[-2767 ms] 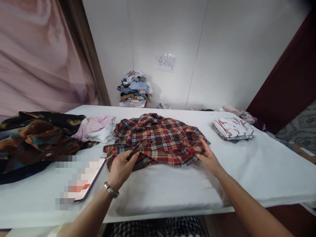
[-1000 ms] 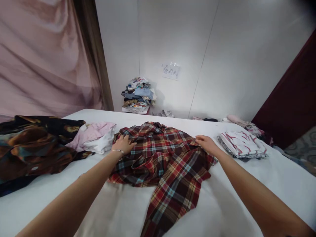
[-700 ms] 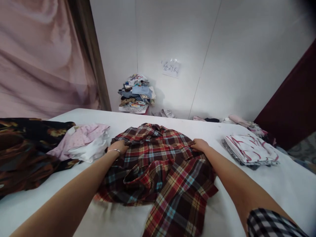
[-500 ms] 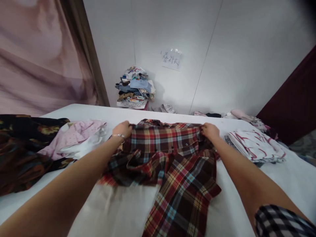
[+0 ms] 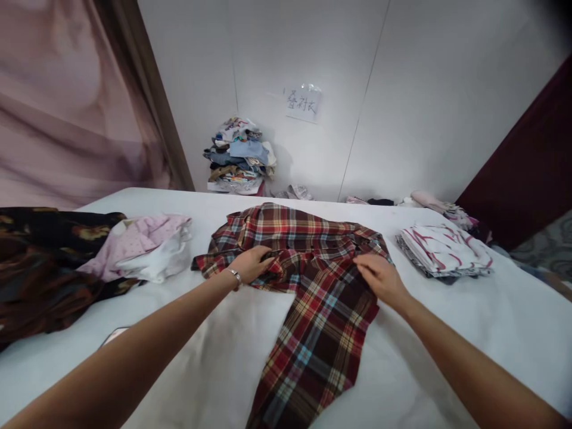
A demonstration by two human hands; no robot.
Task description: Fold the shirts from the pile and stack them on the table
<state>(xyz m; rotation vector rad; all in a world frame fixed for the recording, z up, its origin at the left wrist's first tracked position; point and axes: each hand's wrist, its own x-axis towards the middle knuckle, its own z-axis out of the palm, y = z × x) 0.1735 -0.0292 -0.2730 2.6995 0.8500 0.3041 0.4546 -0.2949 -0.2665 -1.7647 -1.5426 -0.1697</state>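
The plaid shirt (image 5: 308, 280) lies spread on the white table (image 5: 469, 310) in front of me, one long part trailing toward my near edge. It looks light and limp, likely to slump and crease (nothing stiff in it), so I judge the seams and edges the best places to take hold. My left hand (image 5: 251, 264) pinches a fold of its cloth, fingers curled; my right hand (image 5: 378, 275) rests flat and loose on it, gripping nothing

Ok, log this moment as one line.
left hand: flat on plaid shirt | right hand: on shirt | shirt: spread on white table | folded striped shirts: right
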